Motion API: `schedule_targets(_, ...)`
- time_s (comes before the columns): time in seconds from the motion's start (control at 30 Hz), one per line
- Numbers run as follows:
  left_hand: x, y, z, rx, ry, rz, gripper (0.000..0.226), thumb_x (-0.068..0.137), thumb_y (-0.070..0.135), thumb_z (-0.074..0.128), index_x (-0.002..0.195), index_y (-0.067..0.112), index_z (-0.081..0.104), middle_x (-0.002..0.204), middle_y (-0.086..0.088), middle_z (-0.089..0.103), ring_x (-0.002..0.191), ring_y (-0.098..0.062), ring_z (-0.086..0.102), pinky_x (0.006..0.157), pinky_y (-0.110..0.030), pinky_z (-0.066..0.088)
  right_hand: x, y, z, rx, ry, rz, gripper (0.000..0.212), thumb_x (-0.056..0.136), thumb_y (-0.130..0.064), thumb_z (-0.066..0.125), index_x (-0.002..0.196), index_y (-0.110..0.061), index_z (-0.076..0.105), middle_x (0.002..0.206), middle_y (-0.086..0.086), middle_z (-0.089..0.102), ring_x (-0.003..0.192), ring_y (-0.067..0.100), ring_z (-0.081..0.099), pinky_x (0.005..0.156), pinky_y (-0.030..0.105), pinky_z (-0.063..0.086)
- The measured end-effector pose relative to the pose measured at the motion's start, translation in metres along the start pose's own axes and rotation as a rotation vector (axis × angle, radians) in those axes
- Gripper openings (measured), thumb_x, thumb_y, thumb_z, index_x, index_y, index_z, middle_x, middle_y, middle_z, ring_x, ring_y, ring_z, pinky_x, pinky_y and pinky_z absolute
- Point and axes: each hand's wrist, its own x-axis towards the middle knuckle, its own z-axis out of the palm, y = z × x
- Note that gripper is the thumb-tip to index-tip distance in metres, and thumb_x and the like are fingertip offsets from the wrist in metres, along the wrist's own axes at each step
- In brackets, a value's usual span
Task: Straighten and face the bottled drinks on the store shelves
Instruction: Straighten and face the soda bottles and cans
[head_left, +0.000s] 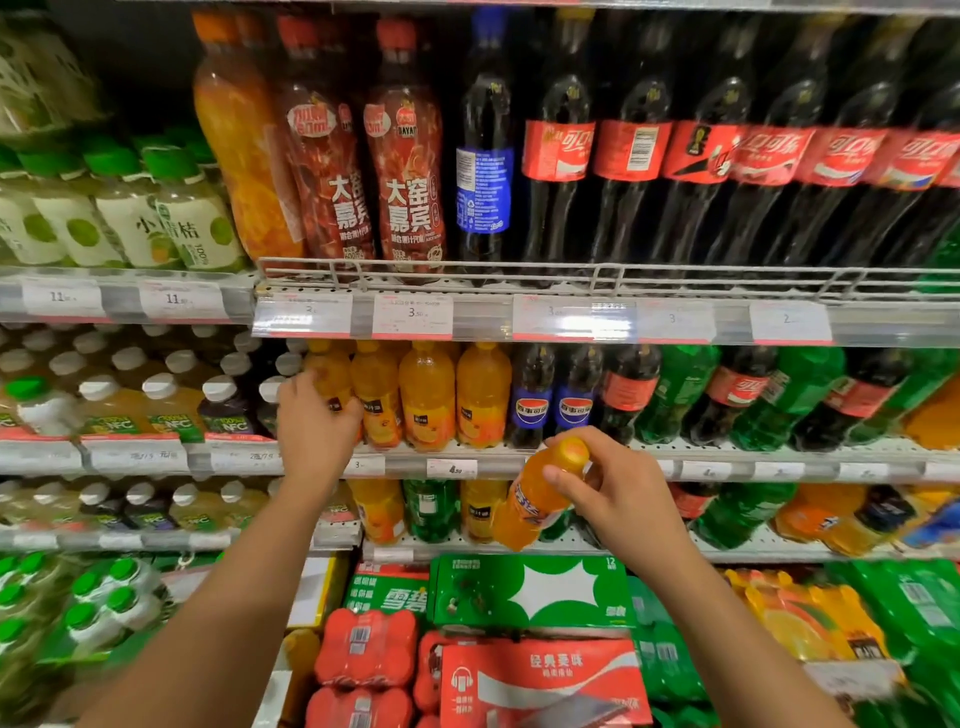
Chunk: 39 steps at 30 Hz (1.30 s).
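My left hand (314, 426) grips the leftmost orange juice bottle (329, 375) in a row of orange juice bottles (428, 400) on the middle shelf (727, 451). My right hand (610, 486) holds a small orange soda bottle (535, 501) by its neck and cap, tilted, in front of the shelf edge and off the shelf. Right of the orange row stand two Pepsi bottles (553, 397), then cola bottles (626, 389) and green soda bottles (675, 389).
The upper shelf (571, 283) behind a wire rail carries tall cola, Pepsi and red-labelled bottles. White-capped juice bottles (156, 400) fill the left bay. Lower shelf bottles (431, 509) and stacked drink cartons (535, 592) lie below my arms. Price tags (413, 316) line the shelf edges.
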Motion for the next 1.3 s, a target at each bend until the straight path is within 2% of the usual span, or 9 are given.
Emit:
schedule_targets(0.17,-0.042,0.011,0.000,-0.032,-0.383,0.141,0.013,0.094,0.027,0.064,0.107,0.029,0.065,0.099,0.011,0.069,0.092,-0.010,0.065,0.081,-0.035,0.054,-0.017,0.009,-0.010,-0.016,0.016,0.024,0.022,0.093,-0.050,0.067,0.100,-0.029,0.064,0.068,-0.003,0.061,0.065,0.013,0.058,0.061,0.035,0.048)
schedule_targets(0.27,-0.060,0.026,0.015,0.074,-0.635,0.319,0.017,0.096,0.034,0.063,0.112,0.033,0.062,0.101,0.016,0.066,0.091,0.000,0.062,0.080,-0.030,0.054,-0.033,0.019,-0.024,-0.085,0.029,0.054,0.032,0.089,-0.056,0.061,0.098,-0.025,0.064,0.064,-0.004,0.058,0.064,0.012,0.057,0.059,0.033,0.044)
schedule_targets(0.4,-0.093,0.062,0.038,0.044,-0.771,0.438,0.023,0.097,0.037,0.063,0.119,0.035,0.061,0.106,0.019,0.066,0.092,0.004,0.062,0.079,-0.022,0.053,-0.060,0.035,-0.053,-0.092,0.050,0.086,0.031,0.090,-0.057,0.060,0.094,-0.026,0.061,0.063,-0.002,0.058,0.063,0.011,0.056,0.058,0.029,0.040)
schedule_targets(0.47,-0.109,0.086,0.049,0.065,-0.786,0.519,0.025,0.096,0.036,0.063,0.121,0.034,0.062,0.107,0.019,0.067,0.092,0.008,0.060,0.078,-0.015,0.051,-0.073,0.044,-0.070,-0.070,0.075,0.105,0.030,0.092,-0.055,0.061,0.091,-0.025,0.060,0.067,0.000,0.059,0.064,0.013,0.055,0.060,0.034,0.043)
schedule_targets(0.63,-0.152,0.158,0.078,0.141,-0.748,0.791,0.034,0.095,0.040,0.063,0.129,0.034,0.059,0.127,0.015,0.064,0.112,-0.007,0.060,0.093,-0.030,0.050,-0.109,0.077,-0.121,-0.097,0.176,0.143,0.020,0.094,-0.045,0.070,0.097,-0.027,0.062,0.063,-0.011,0.056,0.059,0.007,0.053,0.055,0.024,0.036)
schedule_targets(0.77,-0.192,0.245,0.107,0.232,-0.591,1.104,0.058,0.095,0.041,0.062,0.148,0.026,0.047,0.159,0.003,0.038,0.144,-0.022,0.036,0.118,-0.043,0.034,-0.140,0.106,-0.171,-0.101,0.219,0.141,0.023,0.095,-0.047,0.067,0.101,-0.025,0.063,0.061,-0.012,0.055,0.057,0.005,0.053,0.054,0.020,0.032)
schedule_targets(0.87,-0.221,0.318,0.136,0.370,-0.491,1.232,0.073,0.095,0.047,0.057,0.159,0.030,0.026,0.169,0.001,0.008,0.155,-0.028,0.009,0.123,-0.047,0.021,-0.163,0.130,-0.211,-0.111,0.249,0.147,0.028,0.094,-0.054,0.063,0.099,-0.026,0.063,0.067,-0.007,0.061,0.060,0.008,0.055,0.057,0.029,0.039)
schedule_targets(1.03,-0.254,0.410,0.193,0.616,-0.385,1.210,0.082,0.097,0.050,0.051,0.161,0.033,0.002,0.169,-0.004,-0.014,0.155,-0.036,-0.010,0.123,-0.056,0.012,-0.195,0.173,-0.279,-0.133,0.277,0.171,0.024,0.095,-0.052,0.064,0.100,-0.029,0.061,0.068,-0.008,0.061,0.065,0.009,0.058,0.059,0.028,0.042)
schedule_targets(1.3,-0.249,0.433,0.239,0.764,-0.351,0.968,0.084,0.094,0.053,0.051,0.162,0.029,0.006,0.169,-0.003,-0.013,0.155,-0.034,-0.001,0.121,-0.054,0.019,-0.226,0.226,-0.360,-0.170,0.335,0.228,0.023,0.095,-0.049,0.066,0.101,-0.028,0.061,0.069,-0.006,0.062,0.063,0.008,0.057,0.059,0.027,0.043)
